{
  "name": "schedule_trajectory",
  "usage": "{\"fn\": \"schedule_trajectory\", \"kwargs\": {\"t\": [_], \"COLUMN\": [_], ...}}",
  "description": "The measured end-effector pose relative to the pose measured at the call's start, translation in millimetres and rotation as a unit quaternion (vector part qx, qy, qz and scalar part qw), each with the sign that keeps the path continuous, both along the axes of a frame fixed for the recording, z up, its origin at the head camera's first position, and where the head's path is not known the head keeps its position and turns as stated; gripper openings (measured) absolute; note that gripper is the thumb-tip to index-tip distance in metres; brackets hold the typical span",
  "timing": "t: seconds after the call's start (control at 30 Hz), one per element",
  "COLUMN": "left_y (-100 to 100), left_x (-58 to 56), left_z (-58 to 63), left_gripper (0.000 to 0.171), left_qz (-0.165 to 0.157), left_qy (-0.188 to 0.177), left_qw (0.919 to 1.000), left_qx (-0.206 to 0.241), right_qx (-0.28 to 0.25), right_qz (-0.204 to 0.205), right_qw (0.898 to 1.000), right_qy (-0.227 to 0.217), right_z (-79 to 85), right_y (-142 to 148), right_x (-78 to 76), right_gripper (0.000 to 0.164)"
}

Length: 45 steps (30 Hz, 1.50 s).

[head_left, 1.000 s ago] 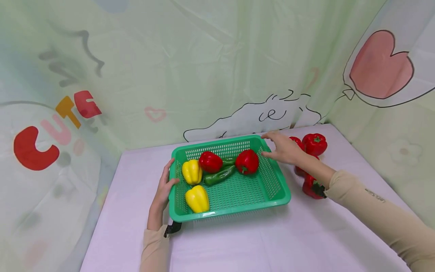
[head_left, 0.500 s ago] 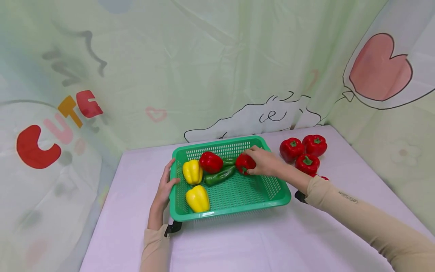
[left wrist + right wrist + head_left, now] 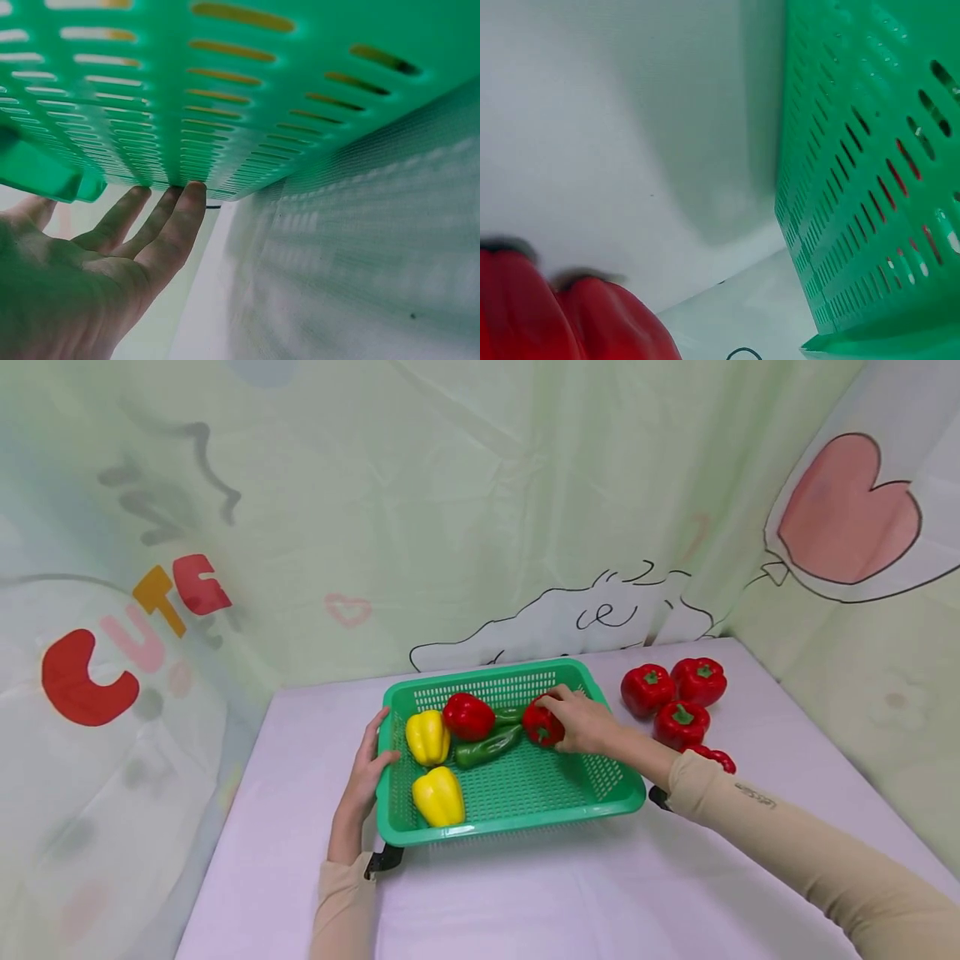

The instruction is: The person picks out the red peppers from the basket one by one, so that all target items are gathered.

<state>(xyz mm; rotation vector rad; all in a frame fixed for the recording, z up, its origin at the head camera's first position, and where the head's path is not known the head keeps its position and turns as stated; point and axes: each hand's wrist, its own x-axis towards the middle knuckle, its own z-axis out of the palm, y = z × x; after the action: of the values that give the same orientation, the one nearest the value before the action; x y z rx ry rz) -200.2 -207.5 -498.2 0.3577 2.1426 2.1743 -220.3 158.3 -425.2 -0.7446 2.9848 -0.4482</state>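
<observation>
Pale table (image 3: pixel 480 914) nearest; green basket (image 3: pixel 517 827) on it, yellow pepper (image 3: pixel 438 797) in front left corner. Left hand (image 3: pixel 365 774) grips left rim, thumb over, fingers outside. Right hand (image 3: pixel 587 724) pinches red pepper (image 3: pixel 539 725) inside basket, right of green vegetables (image 3: pixel 489 747). Loose red peppers (image 3: pixel 681 724) cluster right of basket. Printed curtain (image 3: pixel 450 527) behind.

Red pepper (image 3: pixel 540 727) partly hidden behind the right hand (image 3: pixel 587 722), sleeve lettering (image 3: pixel 756 795) illegibly small.
</observation>
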Motion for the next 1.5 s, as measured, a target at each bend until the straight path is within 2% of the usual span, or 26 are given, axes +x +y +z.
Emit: {"fn": "schedule_trajectory", "kwargs": {"t": [0.37,0.63,1.03,1.3,1.5], "left_y": [3,-1,1,1,0], "left_x": [-1.6,2.0,2.6,1.7,1.1], "left_z": [-0.7,-1.0,-0.7,0.0,-0.1], "left_gripper": [0.075,0.075,0.075,0.075,0.075], "left_qz": [-0.009,-0.006,-0.004,0.0,0.001], "left_qy": [0.006,0.0,0.001,-0.006,-0.007], "left_qw": [0.9999,1.0,1.0,1.0,1.0], "left_qx": [0.007,0.001,0.002,0.003,0.002], "right_qx": [0.003,-0.031,-0.124,-0.184,-0.204], "right_qz": [-0.016,-0.015,-0.046,-0.07,-0.126], "right_qw": [1.0,0.999,0.988,0.978,0.968], "right_qy": [0.023,-0.039,-0.08,-0.071,-0.068], "right_z": [-7.3,-2.3,30.5,49.1,64.2], "right_y": [4,3,18,46,71], "right_x": [-1.0,-0.6,16.8,26.6,41.1], "right_gripper": [0.067,0.072,0.082,0.081,0.084]}}
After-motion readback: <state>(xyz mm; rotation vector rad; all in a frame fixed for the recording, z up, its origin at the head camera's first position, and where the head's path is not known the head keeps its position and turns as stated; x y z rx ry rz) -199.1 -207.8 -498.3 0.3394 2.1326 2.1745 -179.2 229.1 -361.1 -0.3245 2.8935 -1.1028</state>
